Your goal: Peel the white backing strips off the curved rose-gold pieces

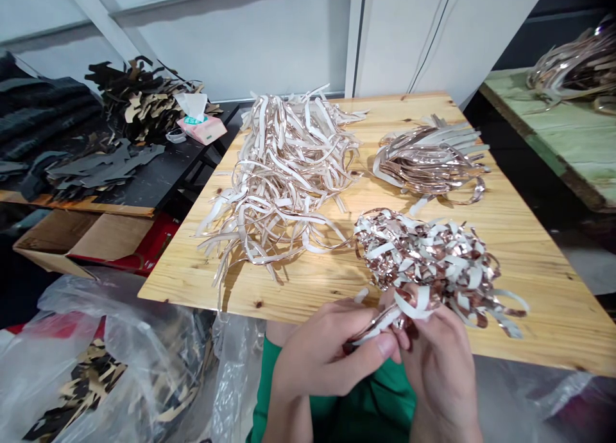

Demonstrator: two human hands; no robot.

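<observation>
My left hand (327,353) and my right hand (440,359) meet at the near edge of a pale wooden table (298,289). Both pinch the same shiny rose-gold and white strip (385,320), fingers closed on it. Just beyond the hands lies a heap of short curled strips (433,257). A big loose pile of long white and metallic strips (283,173) covers the table's left middle. A smaller bundle of curved rose-gold strips (428,157) lies at the back right.
A clear plastic bag (110,353) with dark scraps sits low at the left. Behind it stand a cardboard box (81,237) and a dark bench with black and tan cut pieces (139,103) and a pink tissue pack (199,125). A green table (563,141) with more strips is at the right.
</observation>
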